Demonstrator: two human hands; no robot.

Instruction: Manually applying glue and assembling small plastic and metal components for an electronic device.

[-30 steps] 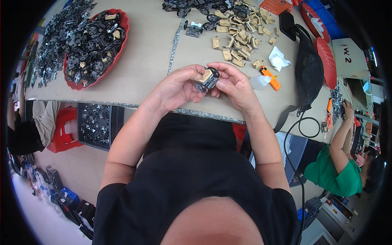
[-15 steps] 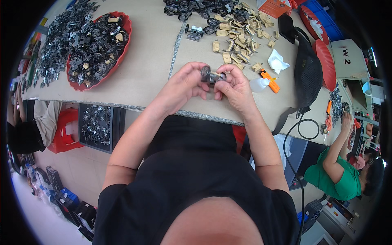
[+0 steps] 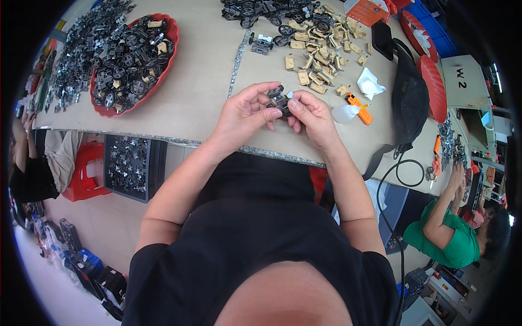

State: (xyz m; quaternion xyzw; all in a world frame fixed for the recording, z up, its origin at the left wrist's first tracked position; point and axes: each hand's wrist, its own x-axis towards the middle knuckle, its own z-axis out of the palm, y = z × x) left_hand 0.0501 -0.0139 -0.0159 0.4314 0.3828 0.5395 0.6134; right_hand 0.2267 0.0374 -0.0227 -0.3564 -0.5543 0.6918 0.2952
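Note:
Between both hands, above the table's near edge, is a small dark toy chassis with wheels. My left hand grips its left side, thumb and fingers closed round a wheel. My right hand pinches the other end between thumb and fingers, partly hiding it. Beyond the hands lie a heap of tan plastic parts and a single wheeled chassis. Farther back is a pile of black wheeled chassis. A white squeeze bottle stands beside my right hand, touching an orange tool.
At the left, a red scalloped tray holds wheeled chassis and tan parts, beside a heap of small metal parts. A black mesh bag, white tissue and phone lie rightward. Another person in green works at far right.
The chassis has been turned in my fingers, and a light metal piece now shows at its right end. My left thumb has moved in across it. Both hands stay in about the same place.

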